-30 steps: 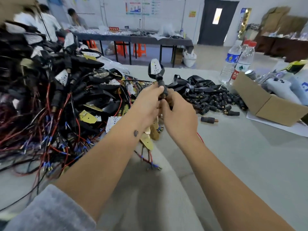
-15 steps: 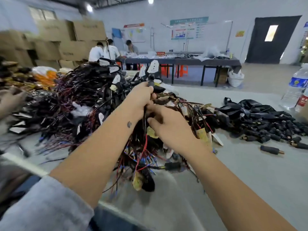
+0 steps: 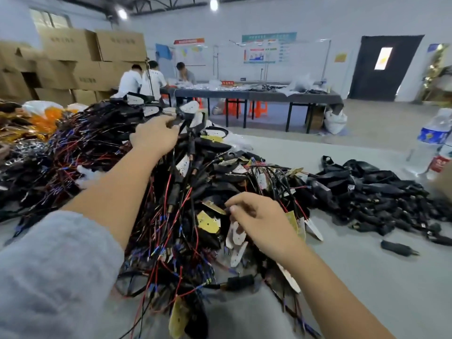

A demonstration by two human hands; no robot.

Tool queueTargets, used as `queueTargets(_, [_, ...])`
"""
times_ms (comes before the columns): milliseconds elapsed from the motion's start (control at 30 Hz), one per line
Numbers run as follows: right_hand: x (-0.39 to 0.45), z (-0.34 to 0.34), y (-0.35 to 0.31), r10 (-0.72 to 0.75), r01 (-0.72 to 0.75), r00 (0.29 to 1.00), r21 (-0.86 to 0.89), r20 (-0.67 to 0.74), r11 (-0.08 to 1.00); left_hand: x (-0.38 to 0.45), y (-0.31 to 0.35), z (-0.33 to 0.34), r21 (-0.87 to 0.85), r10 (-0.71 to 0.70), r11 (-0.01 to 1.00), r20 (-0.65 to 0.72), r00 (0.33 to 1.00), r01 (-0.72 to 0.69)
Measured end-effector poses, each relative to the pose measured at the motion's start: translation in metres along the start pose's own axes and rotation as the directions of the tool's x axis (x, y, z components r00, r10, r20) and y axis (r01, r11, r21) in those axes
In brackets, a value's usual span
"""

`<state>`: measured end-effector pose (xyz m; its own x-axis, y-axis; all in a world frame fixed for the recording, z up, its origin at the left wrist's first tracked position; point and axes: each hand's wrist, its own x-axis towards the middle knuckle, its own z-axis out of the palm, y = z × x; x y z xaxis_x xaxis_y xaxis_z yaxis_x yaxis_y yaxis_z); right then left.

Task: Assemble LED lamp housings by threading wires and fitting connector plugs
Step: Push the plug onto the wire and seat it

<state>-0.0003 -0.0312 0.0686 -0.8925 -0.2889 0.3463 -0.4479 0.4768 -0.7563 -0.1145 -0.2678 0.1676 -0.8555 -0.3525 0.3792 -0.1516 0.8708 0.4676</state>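
- Left hand (image 3: 154, 137), head view: fingers curled onto a lamp assembly (image 3: 188, 113) at the top of the big heap of wired lamps (image 3: 171, 192); it grips the black stem, with the white LED plate standing up just beyond the fingertips.
- Right hand (image 3: 259, 216): hangs low over the near side of the heap, fingers loosely curled, thumb and forefinger close together at a thin black wire or plate edge. Cannot tell whether anything is actually pinched; blur at the fingertips.
- Heap: red, black and blue-tipped wires tangled with black housings and yellow and white LED plates; it covers the left half of the table (image 3: 367, 277) and runs to the near edge.
- Right half of table: a separate pile of black housings and plugs (image 3: 367, 192), well apart from both hands. One loose connector plug (image 3: 397, 248) lies alone on bare table nearer the right edge. Water bottles (image 3: 430, 148) stand at the far right edge.
- Background: stacked cardboard boxes, people seated at another table.
- Step, as judged: a finished unit being laid on the heap; the next part not yet taken.
- Next move calls for: releasing the stem without snagging wires on the fingers, then reaching across to the black pile for a fresh housing and plug.
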Motion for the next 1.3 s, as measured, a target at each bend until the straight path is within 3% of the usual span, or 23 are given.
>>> queueTargets(133, [-0.016,-0.023,0.030,0.099,-0.100,0.994,-0.007,-0.043,0.995,-0.006,0.001,0.019,0.135,-0.079,0.986,-0.120,0.990,0.095])
queueTargets(233, [-0.030,-0.041,0.049,0.182,-0.180,0.980,0.028,-0.076,0.983,-0.016,0.011,0.019,0.088,-0.082,0.990,-0.274,0.958,0.110])
queueTargets(367, [-0.047,-0.061,0.076,0.240,-0.244,0.958,-0.010,-0.158,0.970,-0.042,0.050,0.027,-0.047,0.107,0.991,-0.325,0.940,-0.129])
queueTargets(433, [-0.057,-0.067,0.092,0.269,-0.281,0.946,-0.038,-0.182,0.959,-0.064,0.074,0.038,-0.227,0.256,0.925,-0.220,0.941,-0.304])
queueTargets(500, [-0.070,-0.071,0.111,0.317,-0.336,0.925,-0.062,-0.207,0.940,-0.096,0.094,0.058,-0.462,0.421,0.818,0.073,0.904,-0.343])
queueTargets(600, [-0.086,-0.077,0.134,0.325,-0.373,0.914,-0.188,-0.241,0.909,-0.137,0.110,0.098,-0.446,0.608,0.786,0.436,0.663,-0.428])
queueTargets(667, [-0.091,-0.081,0.140,0.310,-0.368,0.908,-0.183,-0.282,0.912,-0.153,0.116,0.128,-0.338,0.616,0.785,0.523,0.589,-0.520])
queueTargets(733, [-0.091,-0.081,0.142,0.324,-0.374,0.898,-0.128,-0.299,0.919,-0.163,0.116,0.154,-0.161,0.560,0.805,0.527,0.639,-0.571])
queueTargets(800, [-0.091,-0.081,0.144,0.304,-0.355,0.907,-0.141,-0.290,0.924,-0.171,0.113,0.168,-0.046,0.477,0.853,0.471,0.742,-0.519])
queueTargets(867, [-0.091,-0.081,0.146,0.276,-0.329,0.920,-0.169,-0.276,0.929,-0.176,0.109,0.175,-0.027,0.415,0.897,0.398,0.818,-0.442])
queueTargets(933, [-0.091,-0.082,0.148,0.250,-0.306,0.931,-0.195,-0.265,0.932,-0.177,0.106,0.180,-0.023,0.409,0.904,0.337,0.848,-0.427])
queueTargets(1133, [-0.091,-0.081,0.149,0.260,-0.306,0.925,-0.139,-0.276,0.942,-0.181,0.108,0.177,-0.273,0.355,0.907,0.083,0.931,-0.321])
queueTargets(1300, [-0.092,-0.084,0.147,0.317,-0.335,0.904,-0.017,-0.286,0.942,-0.181,0.110,0.162,-0.405,0.339,0.871,0.086,0.937,-0.278])
